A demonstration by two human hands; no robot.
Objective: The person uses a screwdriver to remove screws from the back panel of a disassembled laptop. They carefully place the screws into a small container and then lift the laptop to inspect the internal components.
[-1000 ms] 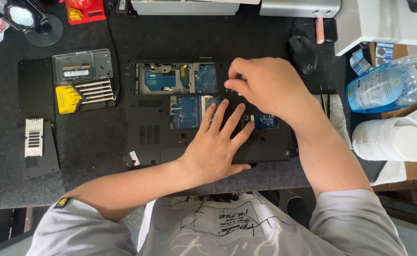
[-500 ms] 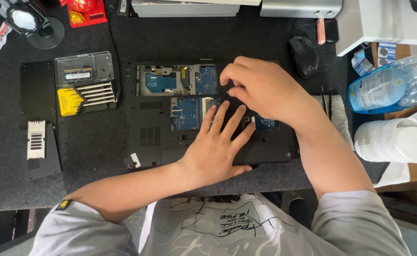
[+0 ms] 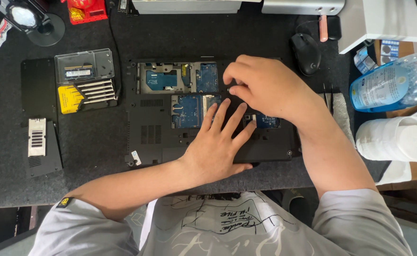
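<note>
Resting flat with fingers spread, the left hand (image 3: 220, 147) steadies the opened laptop (image 3: 156, 137) while the right hand (image 3: 270, 87) pinches inside.

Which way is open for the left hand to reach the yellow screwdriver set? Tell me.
Probably yes: the left hand lies flat on the open laptop, and only bare black mat separates it from the yellow screwdriver set to its left.

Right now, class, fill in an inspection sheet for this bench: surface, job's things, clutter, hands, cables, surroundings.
Surface: black mat, mostly covered.
Job's things: opened laptop, underside up, boards exposed; screwdriver set and removed cover to one side.
Clutter: mouse, blue bottle, white roll, lamp.
Hands: left hand flat on laptop; right hand pinching inside it, item hidden.
Cables: black lead past the set.
Surroundings: white unit at the far corner.
</note>
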